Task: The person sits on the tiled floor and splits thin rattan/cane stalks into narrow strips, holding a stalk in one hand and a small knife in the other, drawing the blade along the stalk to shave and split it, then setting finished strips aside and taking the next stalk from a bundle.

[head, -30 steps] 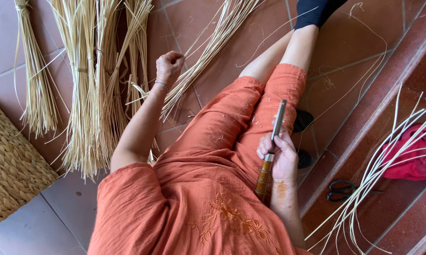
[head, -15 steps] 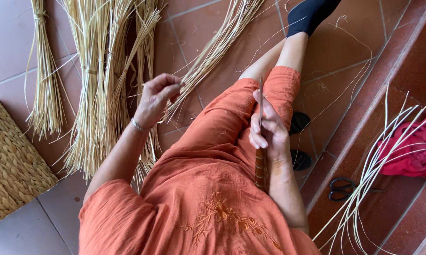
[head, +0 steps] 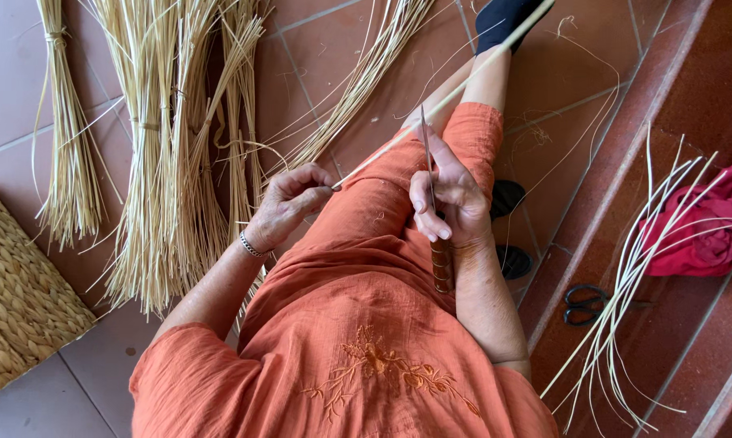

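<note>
Left hand: our left hand [head: 289,203] pinches the near end of a single pale reed [head: 431,109] between thumb and fingers, grip closed on it, above the left thigh.
Right hand: our right hand [head: 447,199] is closed around a knife [head: 433,207], wooden handle down toward the lap, thin blade pointing up and away.
Reed: it runs from the left fingers up and right across the lap, crossing the knife blade and passing over the leg toward the black sock; we cannot tell whether blade and reed are touching.
Raw stock: tied bundles of straw [head: 163,154] lie on the tiled floor [head: 25,89] just left of us, with a looser sheaf [head: 358,81] fanned out ahead.
Worked stock: a small spray of thin pale strips [head: 625,284] lies on the red step [head: 674,81] to our right, near black scissors [head: 586,304] and a red cloth [head: 706,227].
Progress: we judge the work to be at an early stage, with few strips set aside and most bundles untouched.
Nearby: a woven mat [head: 17,300] lies at the left edge.
</note>
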